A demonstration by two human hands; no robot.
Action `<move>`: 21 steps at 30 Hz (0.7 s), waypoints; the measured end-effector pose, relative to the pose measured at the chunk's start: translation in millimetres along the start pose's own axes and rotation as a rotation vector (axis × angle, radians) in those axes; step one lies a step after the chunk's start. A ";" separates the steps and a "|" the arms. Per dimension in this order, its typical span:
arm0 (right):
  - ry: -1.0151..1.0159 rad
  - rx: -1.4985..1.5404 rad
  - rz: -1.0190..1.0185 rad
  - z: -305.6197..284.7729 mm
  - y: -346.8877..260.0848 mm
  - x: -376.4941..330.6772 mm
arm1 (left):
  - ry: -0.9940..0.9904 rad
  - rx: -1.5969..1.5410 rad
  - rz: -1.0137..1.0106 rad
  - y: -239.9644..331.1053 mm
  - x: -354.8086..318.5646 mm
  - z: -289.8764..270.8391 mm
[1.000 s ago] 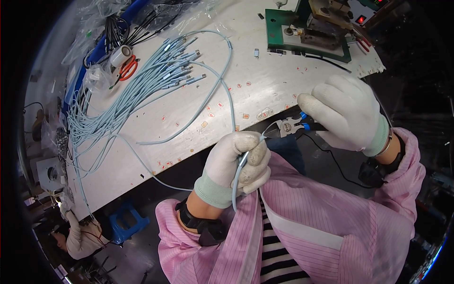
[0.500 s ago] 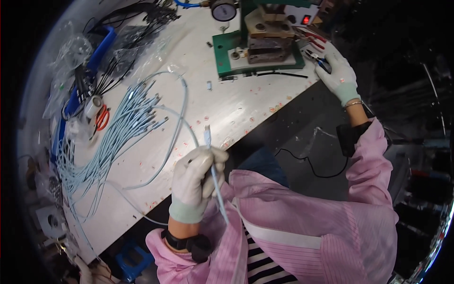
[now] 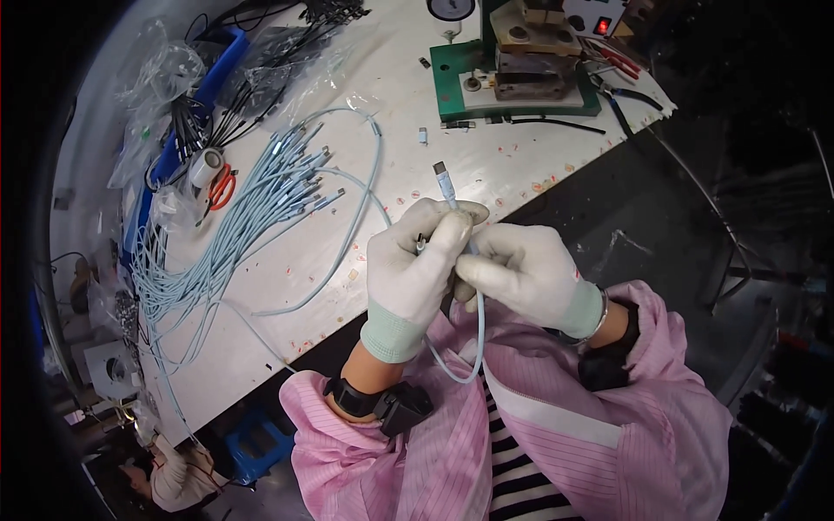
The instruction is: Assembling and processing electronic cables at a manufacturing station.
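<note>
In front of my chest, my gloved left hand (image 3: 408, 269) is closed around a light blue USB cable (image 3: 479, 334), thumb and fingers just below its plug (image 3: 444, 182), which points up and away. A small dark metal tip (image 3: 421, 244) also pokes out between the left fingers; I cannot make out what it belongs to. My gloved right hand (image 3: 530, 269) pinches the same cable close beside the left fingers. Below both hands the cable hangs in a loop over my pink sleeve. The exact spot under the right fingertips is hidden.
On the white table (image 3: 417, 174) lie a bundle of light blue cables (image 3: 252, 217), orange scissors (image 3: 222, 187), a tape roll (image 3: 206, 168) and a blue tray edge (image 3: 208, 82). A green-based press (image 3: 447, 82) stands behind, with cutters (image 3: 632, 95) and red-handled pliers (image 3: 618, 61) to its right.
My right hand has left the cutters at the table's right corner and come to the cable beside my left hand. The left hand with the cable appears farther right and higher in view.
</note>
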State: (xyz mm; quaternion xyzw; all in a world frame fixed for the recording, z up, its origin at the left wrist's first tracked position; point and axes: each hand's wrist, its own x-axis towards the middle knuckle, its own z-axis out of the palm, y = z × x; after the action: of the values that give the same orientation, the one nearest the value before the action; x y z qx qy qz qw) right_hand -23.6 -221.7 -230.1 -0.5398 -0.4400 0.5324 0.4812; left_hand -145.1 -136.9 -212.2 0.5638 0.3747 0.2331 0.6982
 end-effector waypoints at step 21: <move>-0.002 0.040 0.044 14.1 -2.7 1.4 | -0.130 0.149 0.056 16.6 -9.1 -25.6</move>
State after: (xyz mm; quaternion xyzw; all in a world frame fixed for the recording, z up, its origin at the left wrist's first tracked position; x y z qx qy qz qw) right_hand -37.5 -219.1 -227.2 -0.5390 -0.4176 0.5523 0.4797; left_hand -169.2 -123.8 -196.0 0.6382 0.3292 0.1870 0.6704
